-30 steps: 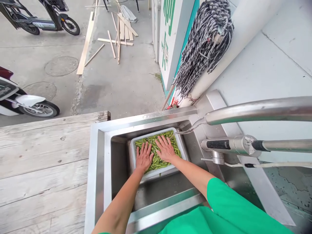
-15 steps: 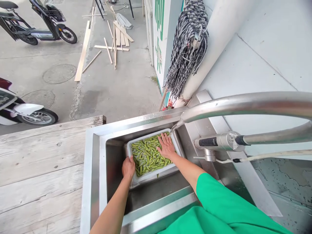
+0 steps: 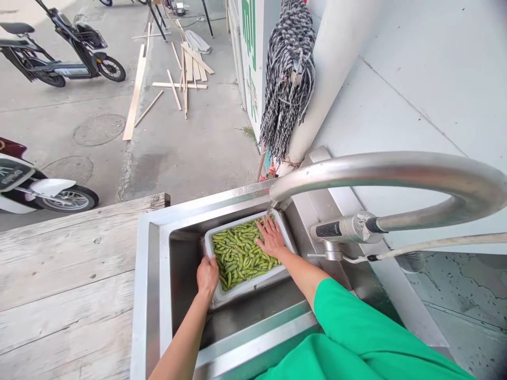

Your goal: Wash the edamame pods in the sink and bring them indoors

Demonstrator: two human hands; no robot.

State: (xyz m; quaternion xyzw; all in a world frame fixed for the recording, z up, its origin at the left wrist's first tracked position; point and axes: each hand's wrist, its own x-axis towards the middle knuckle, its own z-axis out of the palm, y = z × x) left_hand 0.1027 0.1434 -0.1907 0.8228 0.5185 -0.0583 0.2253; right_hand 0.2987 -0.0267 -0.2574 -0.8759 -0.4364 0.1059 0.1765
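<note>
A white plastic tub [image 3: 253,284] full of green edamame pods [image 3: 241,253] sits tilted across the view in the steel sink [image 3: 153,295]. My left hand [image 3: 208,274] grips the tub's left rim, fingers on the outside and thumb towards the pods. Flat on the pods near the right end lies my right hand [image 3: 271,237], its fingers spread. Water runs from the curved faucet [image 3: 356,169] into the tub's far right corner, just beyond my right fingertips. A single pod clings to the tub's near outer wall.
Left of the sink is a weathered wooden tabletop [image 3: 67,279]. A grey string mop [image 3: 289,79] hangs beside a white pipe [image 3: 336,68] behind the sink. Wooden strips [image 3: 190,68] lie on the ground, with two scooters [image 3: 75,63] parked at the left.
The view has shifted slightly, so the faucet and mop appear farther left. Both hands keep nearly the same places on the tub and pods.
</note>
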